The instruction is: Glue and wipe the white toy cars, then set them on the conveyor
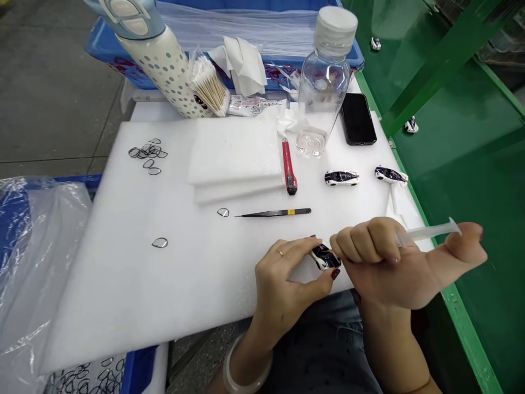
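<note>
My left hand (287, 279) holds a small white and dark toy car (325, 257) between thumb and fingers, low over the front of the white board. Wrapped round a translucent plastic syringe (426, 232) is my right hand (381, 262), its thumb by the plunger's end. The syringe's tip is hidden by the fingers, close beside the car. Black tweezers (274, 213) with a yellow band lie beyond my left hand. A dark-edged teardrop-shaped piece (223, 212) is near their point, and another such piece (159, 242) lies farther left.
Two more toy cars (342, 178) (391, 175) stand at the right. Behind are a red cutter knife (289, 167), white foam sheets (238, 150), a clear bottle (324, 87), a phone (358, 119), cotton swabs (211, 87) and a dotted flask (164, 71). Teardrop pieces (148, 151) are piled at left.
</note>
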`<action>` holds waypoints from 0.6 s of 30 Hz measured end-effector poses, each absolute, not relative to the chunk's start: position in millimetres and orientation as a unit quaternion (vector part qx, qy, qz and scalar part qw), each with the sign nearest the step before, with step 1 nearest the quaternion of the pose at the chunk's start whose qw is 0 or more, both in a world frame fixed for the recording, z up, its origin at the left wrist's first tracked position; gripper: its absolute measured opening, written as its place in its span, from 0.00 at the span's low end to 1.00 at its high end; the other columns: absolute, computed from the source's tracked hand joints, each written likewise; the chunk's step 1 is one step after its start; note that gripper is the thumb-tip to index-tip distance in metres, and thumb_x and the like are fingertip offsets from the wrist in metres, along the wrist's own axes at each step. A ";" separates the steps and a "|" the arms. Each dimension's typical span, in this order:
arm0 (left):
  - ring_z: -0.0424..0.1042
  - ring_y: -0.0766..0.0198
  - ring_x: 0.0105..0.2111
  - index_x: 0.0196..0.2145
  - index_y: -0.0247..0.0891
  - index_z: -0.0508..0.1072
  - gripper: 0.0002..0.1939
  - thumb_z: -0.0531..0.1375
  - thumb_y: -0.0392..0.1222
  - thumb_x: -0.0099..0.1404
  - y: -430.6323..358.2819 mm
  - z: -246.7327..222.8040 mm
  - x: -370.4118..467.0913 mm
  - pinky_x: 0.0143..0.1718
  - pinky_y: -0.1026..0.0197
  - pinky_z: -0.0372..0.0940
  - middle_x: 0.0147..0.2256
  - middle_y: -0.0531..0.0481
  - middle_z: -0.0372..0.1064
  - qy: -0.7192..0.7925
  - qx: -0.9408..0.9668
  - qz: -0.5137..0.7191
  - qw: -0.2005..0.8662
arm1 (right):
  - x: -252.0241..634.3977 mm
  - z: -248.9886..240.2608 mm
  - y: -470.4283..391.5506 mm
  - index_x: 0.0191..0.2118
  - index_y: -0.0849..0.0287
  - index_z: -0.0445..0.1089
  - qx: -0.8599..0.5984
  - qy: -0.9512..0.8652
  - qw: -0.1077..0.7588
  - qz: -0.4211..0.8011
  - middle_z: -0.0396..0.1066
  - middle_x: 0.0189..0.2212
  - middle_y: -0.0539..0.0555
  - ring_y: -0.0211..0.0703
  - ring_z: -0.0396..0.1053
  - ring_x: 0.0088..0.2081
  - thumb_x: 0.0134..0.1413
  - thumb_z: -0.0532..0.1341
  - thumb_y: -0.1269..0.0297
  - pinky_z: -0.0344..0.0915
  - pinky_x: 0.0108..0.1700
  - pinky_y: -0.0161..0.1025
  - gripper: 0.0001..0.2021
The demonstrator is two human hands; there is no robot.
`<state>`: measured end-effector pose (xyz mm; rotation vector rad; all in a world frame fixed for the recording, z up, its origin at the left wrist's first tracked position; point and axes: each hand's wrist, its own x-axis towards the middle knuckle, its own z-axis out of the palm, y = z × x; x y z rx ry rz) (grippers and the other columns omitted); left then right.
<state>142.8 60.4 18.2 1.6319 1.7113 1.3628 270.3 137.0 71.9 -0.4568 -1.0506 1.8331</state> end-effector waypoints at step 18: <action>0.78 0.59 0.37 0.42 0.37 0.79 0.14 0.69 0.42 0.57 60.2 15.3 144.5 0.40 0.56 0.75 0.39 0.49 0.81 0.612 0.581 0.494 0.207 | 266.2 67.1 131.3 0.18 0.55 0.45 -0.220 -0.427 0.492 0.726 0.36 0.13 0.44 0.35 0.37 0.17 0.56 0.48 0.29 0.44 0.22 0.40 0.34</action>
